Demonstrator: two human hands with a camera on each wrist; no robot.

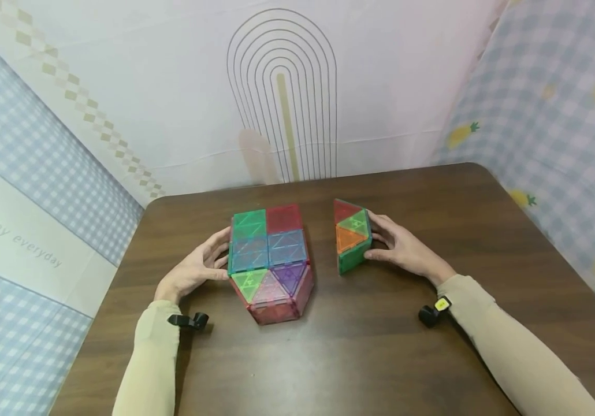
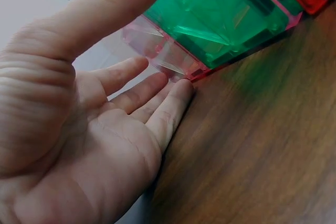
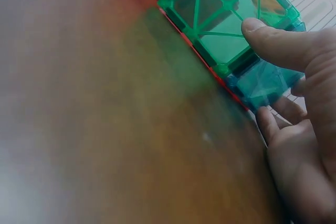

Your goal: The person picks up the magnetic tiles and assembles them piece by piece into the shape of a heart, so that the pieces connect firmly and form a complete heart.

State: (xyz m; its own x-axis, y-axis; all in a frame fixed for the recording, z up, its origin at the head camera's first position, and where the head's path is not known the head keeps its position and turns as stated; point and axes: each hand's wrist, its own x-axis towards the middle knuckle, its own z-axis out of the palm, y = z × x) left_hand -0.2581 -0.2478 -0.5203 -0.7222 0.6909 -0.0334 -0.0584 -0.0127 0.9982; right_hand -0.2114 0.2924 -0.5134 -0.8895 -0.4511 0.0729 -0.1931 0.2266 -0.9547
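On the table sits a larger block of see-through magnetic tiles [image 1: 268,248], with green, red, blue, purple and pink faces. My left hand [image 1: 197,267] is at its left side, and in the left wrist view the slightly bent fingers [image 2: 173,106] touch or almost touch its pink lower wall. To the right, apart from the larger block, stands a smaller half-hexagon magnetic-tile block [image 1: 353,231] with red, green and orange triangles on top. My right hand [image 1: 398,245] grips this piece from the right. In the right wrist view its thumb [image 3: 273,43] lies against a green wall tile.
The brown wooden table [image 1: 328,364] has its back edge against a white cloth [image 1: 183,86] printed with arches. Checked cloth [image 1: 547,115] hangs on the right and also on the left. A wrist camera [image 1: 429,315] is strapped to each sleeve.
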